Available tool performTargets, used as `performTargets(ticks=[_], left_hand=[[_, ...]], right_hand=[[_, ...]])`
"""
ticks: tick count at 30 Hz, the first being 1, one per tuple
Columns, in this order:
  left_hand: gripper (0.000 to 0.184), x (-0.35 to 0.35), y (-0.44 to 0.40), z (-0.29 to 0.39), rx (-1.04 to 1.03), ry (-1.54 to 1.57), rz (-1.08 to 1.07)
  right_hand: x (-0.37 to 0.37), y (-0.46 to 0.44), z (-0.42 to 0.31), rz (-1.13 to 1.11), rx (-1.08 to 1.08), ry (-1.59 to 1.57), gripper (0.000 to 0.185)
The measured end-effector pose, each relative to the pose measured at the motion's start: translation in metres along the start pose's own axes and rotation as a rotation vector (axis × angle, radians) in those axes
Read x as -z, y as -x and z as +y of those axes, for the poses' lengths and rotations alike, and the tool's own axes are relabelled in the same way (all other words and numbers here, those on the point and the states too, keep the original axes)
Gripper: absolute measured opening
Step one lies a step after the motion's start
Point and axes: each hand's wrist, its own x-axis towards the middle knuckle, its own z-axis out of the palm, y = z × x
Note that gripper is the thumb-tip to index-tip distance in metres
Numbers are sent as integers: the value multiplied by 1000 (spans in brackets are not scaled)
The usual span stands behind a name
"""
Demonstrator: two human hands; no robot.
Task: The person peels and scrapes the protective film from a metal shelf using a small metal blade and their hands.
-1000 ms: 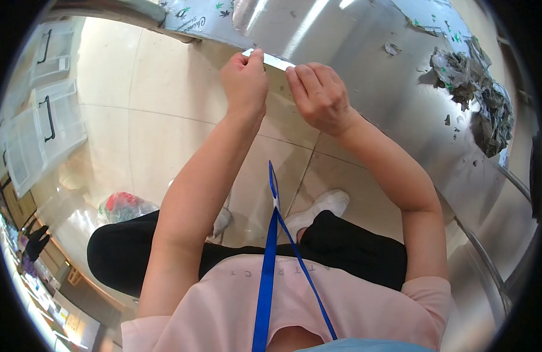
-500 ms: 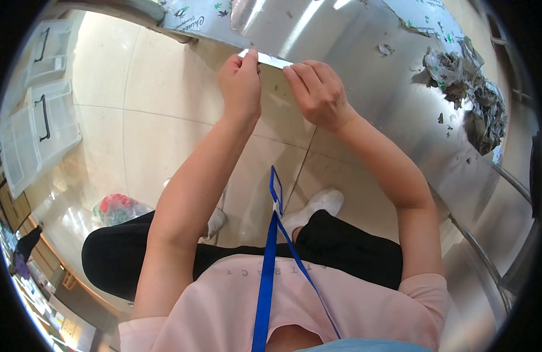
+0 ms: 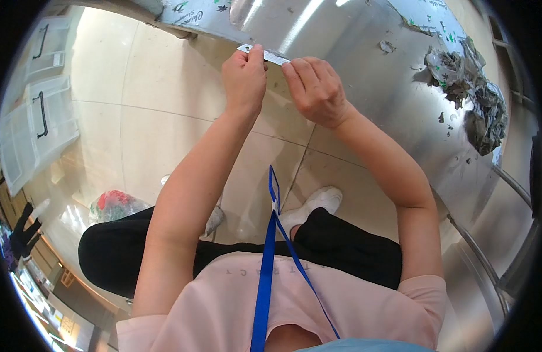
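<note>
A snap-off utility knife blade [image 3: 275,58] with slanted score lines and a hole at one end spans my two hands. My left hand [image 3: 246,79] pinches it near the holed end, thumb on top. At its other end my right hand [image 3: 318,91] grips with curled fingers. The blade lies over the near edge of a shiny metal surface [image 3: 365,111]; I cannot tell whether it touches. Printed protective film [image 3: 195,16] covers the metal's far left part, its torn border just beyond my hands.
Crumpled grey film [image 3: 485,111] is heaped at the right of the metal, with small scraps [image 3: 387,46] around. Another printed film piece [image 3: 426,14] clings at the far right. Clear drawers [image 3: 51,111] stand left; a plastic bag [image 3: 117,206] sits on the tiled floor [image 3: 159,135].
The blade has turned so that its hole and score lines show. My left hand has shifted slightly right and up; my right hand barely moved. At far left, a person's dark-clothed legs have spread.
</note>
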Motion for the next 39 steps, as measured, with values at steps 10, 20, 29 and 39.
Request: performTargets(ticks=[10, 20, 29, 39], left_hand=[[30, -4, -5, 1, -90, -224, 107], [32, -7, -4, 4, -104, -257, 154], [29, 2, -3, 7, 62, -61, 24], [35, -10, 1, 40, -327, -193, -370]], right_hand=[[-3, -3, -1, -8, -12, 2, 21], [-5, -5, 0, -29, -31, 4, 18], [-10, -4, 7, -8, -299, -246, 14], [43, -54, 60, -470, -930, -1259, 31]])
